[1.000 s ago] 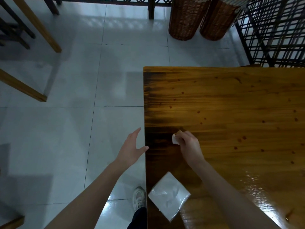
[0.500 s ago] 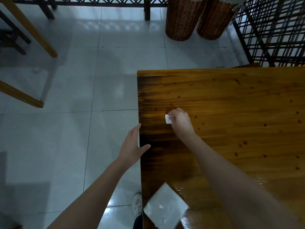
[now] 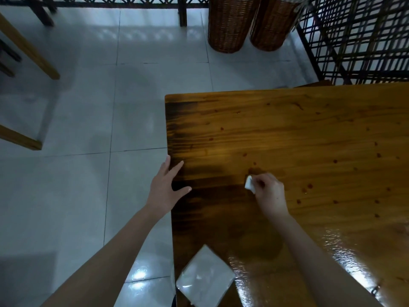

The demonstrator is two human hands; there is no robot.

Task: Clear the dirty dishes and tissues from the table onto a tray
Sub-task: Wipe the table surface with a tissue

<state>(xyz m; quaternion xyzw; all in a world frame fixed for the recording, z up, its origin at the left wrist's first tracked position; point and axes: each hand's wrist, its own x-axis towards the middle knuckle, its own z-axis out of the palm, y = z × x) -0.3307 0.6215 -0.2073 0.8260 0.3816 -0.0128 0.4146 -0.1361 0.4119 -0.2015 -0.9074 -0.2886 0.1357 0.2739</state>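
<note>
One small white tissue wad point(image 3: 249, 185) is on the wooden table point(image 3: 309, 134), pinched in the curled fingers of the right hand point(image 3: 271, 196), which holds it against the tabletop among several reddish spots point(image 3: 309, 186). The left hand point(image 3: 164, 189), at 9 o'clock from it, is relaxed, its fingers straight and spread, resting at the table's left edge. One flat plastic-wrapped tissue pack point(image 3: 204, 276) lies at 6 o'clock by the near edge. Two wicker baskets point(image 3: 228, 25) stand on the tiled floor point(image 3: 88, 129) at 12 o'clock.
</note>
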